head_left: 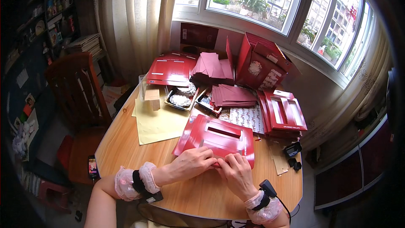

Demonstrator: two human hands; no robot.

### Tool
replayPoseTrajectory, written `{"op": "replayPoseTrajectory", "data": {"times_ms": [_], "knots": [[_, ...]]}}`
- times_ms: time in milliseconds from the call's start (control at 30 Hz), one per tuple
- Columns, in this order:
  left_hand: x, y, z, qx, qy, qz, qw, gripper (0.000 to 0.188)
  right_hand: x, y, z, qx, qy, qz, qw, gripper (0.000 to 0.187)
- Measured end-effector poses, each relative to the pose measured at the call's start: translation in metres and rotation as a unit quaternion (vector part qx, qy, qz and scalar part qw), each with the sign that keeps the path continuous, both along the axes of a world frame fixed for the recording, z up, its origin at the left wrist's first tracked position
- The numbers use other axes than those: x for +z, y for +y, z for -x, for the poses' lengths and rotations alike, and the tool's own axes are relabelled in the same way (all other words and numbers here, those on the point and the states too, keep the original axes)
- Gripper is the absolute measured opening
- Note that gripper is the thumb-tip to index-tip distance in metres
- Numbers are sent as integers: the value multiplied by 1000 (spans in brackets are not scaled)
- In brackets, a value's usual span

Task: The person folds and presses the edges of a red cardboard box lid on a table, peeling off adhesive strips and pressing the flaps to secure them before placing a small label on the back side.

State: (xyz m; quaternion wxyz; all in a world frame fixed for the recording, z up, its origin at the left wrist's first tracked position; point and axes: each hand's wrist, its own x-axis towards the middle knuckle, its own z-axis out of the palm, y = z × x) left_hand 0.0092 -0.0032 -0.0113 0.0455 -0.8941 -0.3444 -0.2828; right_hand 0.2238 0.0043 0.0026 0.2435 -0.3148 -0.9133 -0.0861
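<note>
A glossy red cardboard sleeve (196,133) with a long cut-out window lies in front of me on the wooden table. My left hand (192,161) is closed on its near edge, the fingertips pinching the card. Right beside it, my right hand (236,173) pinches the same edge, and the fingertips of both hands nearly meet. What lies under the fingers is hidden. Just beyond the sleeve are a pile of dark pink envelopes (234,96) and a white sheet with a printed pattern (249,118).
Finished-looking red packs (287,109) are stacked at the right. Behind stand a large red box (257,63), more pink envelopes (211,64) and flat red cards (171,69). Black trays (180,100) hold round white pieces. Yellow paper (158,122) lies left; black objects (292,148) sit near the right edge.
</note>
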Motion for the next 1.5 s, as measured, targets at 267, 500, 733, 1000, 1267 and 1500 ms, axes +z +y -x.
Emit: {"op": "replayPoseTrajectory", "data": {"times_ms": [267, 500, 733, 1000, 1267, 1500], "knots": [[4, 1, 10, 24, -30, 39, 998, 18, 2, 6, -6, 9, 112, 141, 984, 26], [2, 2, 10, 37, -31, 47, 998, 16, 12, 5, -5, 11, 40, 43, 998, 25], [7, 3, 12, 55, -18, 21, 998, 15, 10, 8, -10, -24, 54, 84, 995, 29], [11, 5, 17, 65, -32, 21, 997, 16, 18, 12, -17, -40, 93, 122, 987, 32], [10, 2, 12, 48, -24, 51, 997, 30, 14, 11, -14, -26, 99, 153, 983, 35], [-5, -2, -1, 5, -13, 74, 997, 34, 8, 4, -9, 7, 57, 189, 980, 38]]}}
